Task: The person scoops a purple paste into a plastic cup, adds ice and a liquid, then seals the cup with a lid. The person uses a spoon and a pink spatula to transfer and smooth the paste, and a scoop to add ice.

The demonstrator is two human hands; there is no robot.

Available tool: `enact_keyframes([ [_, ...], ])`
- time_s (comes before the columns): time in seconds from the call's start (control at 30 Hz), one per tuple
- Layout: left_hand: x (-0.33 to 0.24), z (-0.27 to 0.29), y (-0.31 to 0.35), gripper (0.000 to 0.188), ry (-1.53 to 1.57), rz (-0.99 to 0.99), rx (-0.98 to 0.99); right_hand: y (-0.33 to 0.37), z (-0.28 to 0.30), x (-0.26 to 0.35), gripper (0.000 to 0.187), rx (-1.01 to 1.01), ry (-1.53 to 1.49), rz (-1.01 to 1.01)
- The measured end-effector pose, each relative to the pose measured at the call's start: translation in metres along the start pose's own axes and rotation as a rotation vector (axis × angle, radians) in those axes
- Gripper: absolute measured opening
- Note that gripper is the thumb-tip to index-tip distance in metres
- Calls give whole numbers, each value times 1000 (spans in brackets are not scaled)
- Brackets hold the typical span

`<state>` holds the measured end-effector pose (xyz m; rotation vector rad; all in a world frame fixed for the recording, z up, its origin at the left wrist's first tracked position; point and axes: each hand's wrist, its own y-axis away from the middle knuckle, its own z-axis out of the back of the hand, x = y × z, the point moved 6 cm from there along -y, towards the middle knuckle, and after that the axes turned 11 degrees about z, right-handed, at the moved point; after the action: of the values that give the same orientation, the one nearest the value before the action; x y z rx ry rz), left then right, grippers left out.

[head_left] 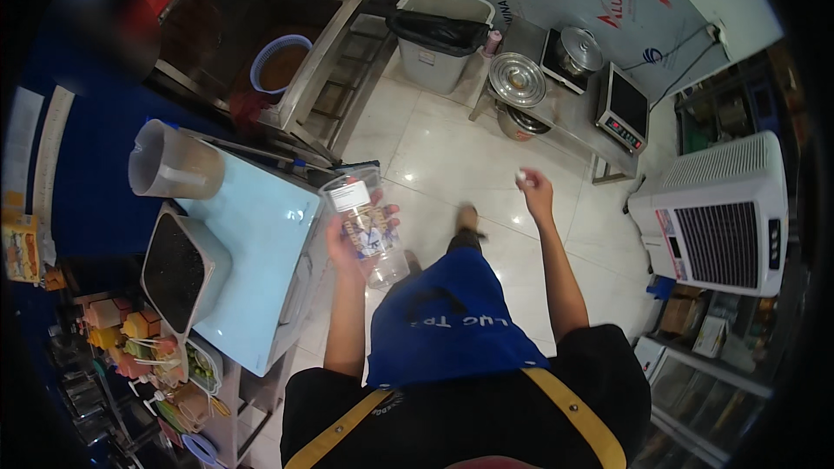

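My left hand is wrapped round a clear plastic cup, with its fingers showing along the far side. The cup is tilted, printed in gold and blue, and bears a white sticker near its wide end; nothing can be made out inside it. Out to the right over the floor, my right hand is closed, thumb and fingers pinched together. A small white piece shows at its fingertips, too small to name. Close to the left hand lies a light-blue worktop.
On the worktop stand a plastic measuring jug and a deep metal pan of dark contents. Bottles and containers crowd the lower left. Ahead are a grey bin and a low steel bench with cookers. An air cooler stands right.
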<state>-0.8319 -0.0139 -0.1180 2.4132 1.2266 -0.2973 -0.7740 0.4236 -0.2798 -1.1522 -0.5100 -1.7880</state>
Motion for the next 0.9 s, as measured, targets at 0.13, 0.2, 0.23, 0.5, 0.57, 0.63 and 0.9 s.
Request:
enact_keyframes([
  [0.13, -21, -14, -36, 75, -116, -165, -148, -178, -56, 30, 31, 63, -200, 89],
  [0.2, -22, -24, -52, 76, -118, -218, -194, -255, -78, 39, 30, 88, -203, 60],
  [0.23, -25, -28, -66, 77, -101, -238, -214, -298, -90, 37, 29, 90, -248, 70],
  [0.5, -39, -79, -93, 77, -68, -465, -376, -521, -204, -57, 64, 327, 91, -174],
  [0.57, -33, -76, -79, 77, -244, -623, -664, -473, -265, -61, 46, 535, -118, -139],
  [0.63, -29, -75, -67, 75, -277, -723, -805, -412, -298, -78, 33, 771, -191, -90],
  [0.9, 2, -61, 27, 68, -123, -927, -1049, -45, -294, -48, 42, 1848, 339, -119],
])
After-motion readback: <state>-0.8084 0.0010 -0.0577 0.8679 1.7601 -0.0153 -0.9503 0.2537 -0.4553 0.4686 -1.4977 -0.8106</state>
